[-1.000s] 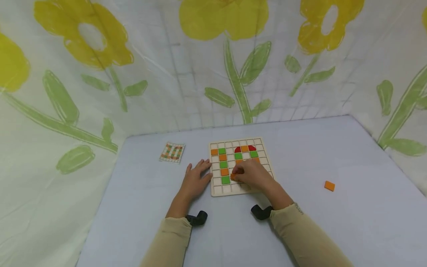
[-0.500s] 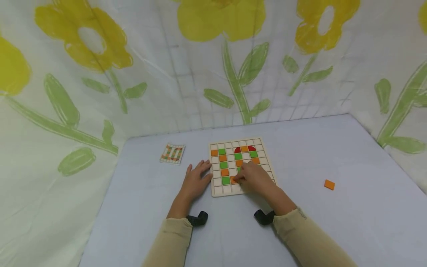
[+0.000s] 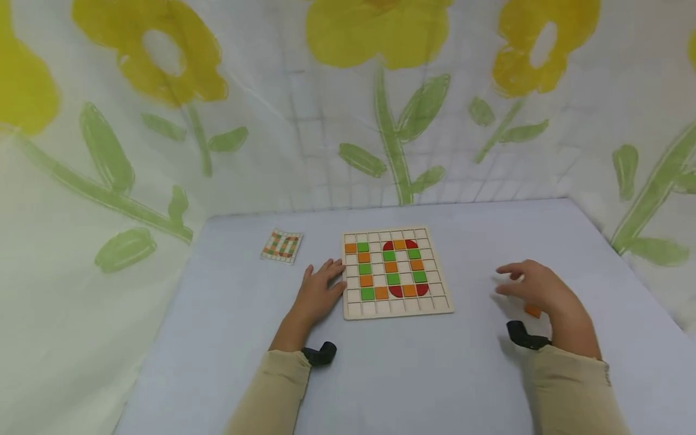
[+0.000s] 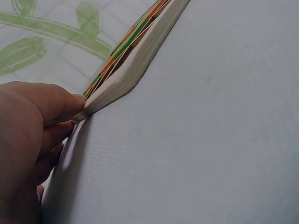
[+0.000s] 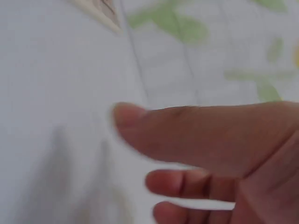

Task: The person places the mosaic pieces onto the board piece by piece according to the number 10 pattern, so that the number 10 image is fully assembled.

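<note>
A square wooden grid board (image 3: 370, 308) lies mid-table, with green, orange and red tiles set in its cells. They form an L-like line on the left and a rounded ring on the right. My left hand (image 3: 319, 295) rests at the board's left edge, its fingertips and thumb touching the rim; the left wrist view shows the thumb (image 4: 60, 103) against the board's side (image 4: 133, 70). Off to the right, my right hand (image 3: 538, 287) hovers over the table, fingers loosely bent and holding nothing. A loose orange tile (image 3: 533, 310) lies beneath it, partly hidden by the hand.
A small pattern card (image 3: 281, 246) with a similar coloured grid lies left of the board. Behind the pale table (image 3: 424, 374) hangs a flower-printed cloth (image 3: 310, 151). A black wrist device (image 3: 319, 354) sits on the left wrist, another (image 3: 526, 336) on the right.
My right hand has let go of an orange tile in the board's lower row and moved right, to above the loose orange tile. The left hand has stayed at the board's edge.
</note>
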A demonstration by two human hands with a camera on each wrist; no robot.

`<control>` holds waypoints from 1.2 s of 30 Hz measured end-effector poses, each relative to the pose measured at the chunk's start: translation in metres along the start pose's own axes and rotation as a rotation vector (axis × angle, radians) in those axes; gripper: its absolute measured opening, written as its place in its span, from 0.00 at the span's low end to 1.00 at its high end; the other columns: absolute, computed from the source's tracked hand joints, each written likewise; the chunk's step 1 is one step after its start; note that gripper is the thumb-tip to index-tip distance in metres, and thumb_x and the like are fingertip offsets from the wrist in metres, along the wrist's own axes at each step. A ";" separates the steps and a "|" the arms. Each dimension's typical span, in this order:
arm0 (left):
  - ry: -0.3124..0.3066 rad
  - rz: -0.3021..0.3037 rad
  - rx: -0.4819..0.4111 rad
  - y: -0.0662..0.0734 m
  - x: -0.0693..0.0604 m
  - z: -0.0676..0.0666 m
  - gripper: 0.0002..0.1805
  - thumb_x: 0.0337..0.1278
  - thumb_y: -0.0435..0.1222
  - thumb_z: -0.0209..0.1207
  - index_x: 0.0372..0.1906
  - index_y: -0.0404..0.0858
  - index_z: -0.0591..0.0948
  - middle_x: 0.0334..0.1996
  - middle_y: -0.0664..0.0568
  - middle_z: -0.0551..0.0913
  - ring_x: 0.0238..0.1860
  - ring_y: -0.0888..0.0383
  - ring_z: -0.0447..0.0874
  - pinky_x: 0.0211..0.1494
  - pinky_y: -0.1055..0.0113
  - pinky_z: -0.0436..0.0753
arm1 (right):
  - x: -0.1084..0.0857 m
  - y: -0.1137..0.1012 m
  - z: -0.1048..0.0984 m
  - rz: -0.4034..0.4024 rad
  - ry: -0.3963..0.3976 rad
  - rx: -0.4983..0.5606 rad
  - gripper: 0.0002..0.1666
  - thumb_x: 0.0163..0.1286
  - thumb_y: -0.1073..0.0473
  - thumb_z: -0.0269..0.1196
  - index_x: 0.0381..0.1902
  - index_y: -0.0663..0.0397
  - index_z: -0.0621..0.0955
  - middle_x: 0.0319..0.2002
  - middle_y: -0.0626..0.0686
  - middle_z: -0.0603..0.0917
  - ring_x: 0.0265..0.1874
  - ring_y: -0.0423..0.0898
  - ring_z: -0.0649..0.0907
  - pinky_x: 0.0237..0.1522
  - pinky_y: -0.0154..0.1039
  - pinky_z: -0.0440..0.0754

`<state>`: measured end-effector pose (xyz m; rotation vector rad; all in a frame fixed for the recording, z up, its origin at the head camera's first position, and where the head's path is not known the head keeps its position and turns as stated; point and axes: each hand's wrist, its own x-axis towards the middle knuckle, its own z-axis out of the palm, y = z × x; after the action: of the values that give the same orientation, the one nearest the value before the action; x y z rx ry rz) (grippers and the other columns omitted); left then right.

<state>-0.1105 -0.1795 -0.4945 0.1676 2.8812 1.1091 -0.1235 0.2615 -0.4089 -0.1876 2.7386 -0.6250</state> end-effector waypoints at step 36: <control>-0.011 0.009 -0.022 0.002 -0.002 -0.004 0.25 0.68 0.45 0.57 0.67 0.45 0.75 0.71 0.57 0.69 0.76 0.56 0.59 0.82 0.50 0.39 | 0.027 -0.036 0.047 -0.040 0.248 0.077 0.09 0.61 0.56 0.71 0.34 0.53 0.83 0.33 0.53 0.83 0.33 0.48 0.78 0.32 0.37 0.75</control>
<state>-0.1088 -0.1811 -0.4902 0.1858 2.8602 1.1364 -0.1305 0.2052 -0.4408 -0.1569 2.9459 -0.8136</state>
